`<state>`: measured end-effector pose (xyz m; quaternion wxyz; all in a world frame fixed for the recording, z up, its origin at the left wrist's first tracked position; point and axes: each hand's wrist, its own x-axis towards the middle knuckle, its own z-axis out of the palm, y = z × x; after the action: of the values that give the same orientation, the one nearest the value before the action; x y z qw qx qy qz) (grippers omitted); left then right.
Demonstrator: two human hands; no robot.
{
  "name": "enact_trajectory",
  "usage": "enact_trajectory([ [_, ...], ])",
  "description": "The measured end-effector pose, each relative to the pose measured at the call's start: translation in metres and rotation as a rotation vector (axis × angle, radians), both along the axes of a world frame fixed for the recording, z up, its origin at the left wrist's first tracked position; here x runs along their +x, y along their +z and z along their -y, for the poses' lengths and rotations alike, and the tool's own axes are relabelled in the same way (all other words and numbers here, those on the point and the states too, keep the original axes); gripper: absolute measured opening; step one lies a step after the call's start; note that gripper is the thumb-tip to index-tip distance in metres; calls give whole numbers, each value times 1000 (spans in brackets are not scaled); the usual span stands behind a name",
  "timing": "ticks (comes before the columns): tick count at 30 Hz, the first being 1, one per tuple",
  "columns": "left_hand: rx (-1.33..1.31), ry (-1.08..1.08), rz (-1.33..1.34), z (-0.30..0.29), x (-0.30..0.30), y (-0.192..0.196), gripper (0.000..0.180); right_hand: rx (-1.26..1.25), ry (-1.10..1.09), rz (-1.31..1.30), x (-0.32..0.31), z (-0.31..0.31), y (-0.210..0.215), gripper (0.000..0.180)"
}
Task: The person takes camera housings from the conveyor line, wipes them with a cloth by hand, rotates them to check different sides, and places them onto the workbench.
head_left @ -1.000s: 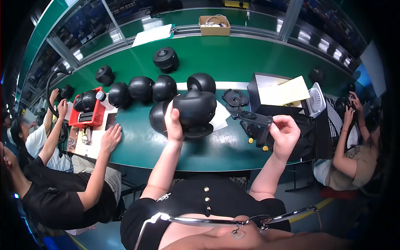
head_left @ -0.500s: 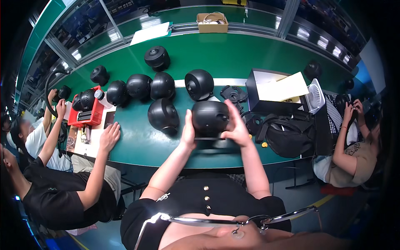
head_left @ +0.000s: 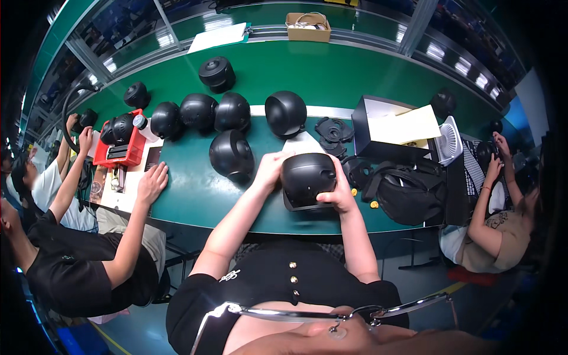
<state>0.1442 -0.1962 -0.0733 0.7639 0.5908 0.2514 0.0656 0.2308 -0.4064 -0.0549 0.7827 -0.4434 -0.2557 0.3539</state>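
Note:
A glossy round black housing (head_left: 308, 177) with a flat base rim is held between my two hands over the near part of the green table. My right hand (head_left: 342, 192) wraps its right side, the thumb lying across the near face. At its far left side is my left hand (head_left: 273, 168), closed against it, with the fingertips partly hidden. Just beyond stands a similar black housing (head_left: 286, 113), and another (head_left: 232, 155) sits to the left. A white sheet (head_left: 303, 142) lies beyond the held one. Flat black ring-shaped parts (head_left: 334, 131) are to the right.
Several more black housings (head_left: 199, 112) stand far left. A black box (head_left: 384, 135) with papers, a white fan-like part (head_left: 450, 142) and a black bag (head_left: 408, 192) fill the right. Co-workers sit either side; one's hand (head_left: 153, 182) rests near a red bin (head_left: 133, 148).
The housing has turned and tilted in my hands and shifted slightly right. My left hand has moved to its far left side. My right thumb has come onto its near face.

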Motion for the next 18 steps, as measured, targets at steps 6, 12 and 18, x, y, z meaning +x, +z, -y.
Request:
enact_trajectory([
  [6, 287, 90, 106, 36, -17, 16, 67, -539, -261, 577, -1, 1, 28, 102],
  [12, -18, -250, 200, 38, -25, 46, 88, -155, -463, 319, 16, -17, -14, 32],
  [18, -455, -90, 28, 43, -33, 31, 57, 220, -192, -572, 3, -28, -22, 50],
])
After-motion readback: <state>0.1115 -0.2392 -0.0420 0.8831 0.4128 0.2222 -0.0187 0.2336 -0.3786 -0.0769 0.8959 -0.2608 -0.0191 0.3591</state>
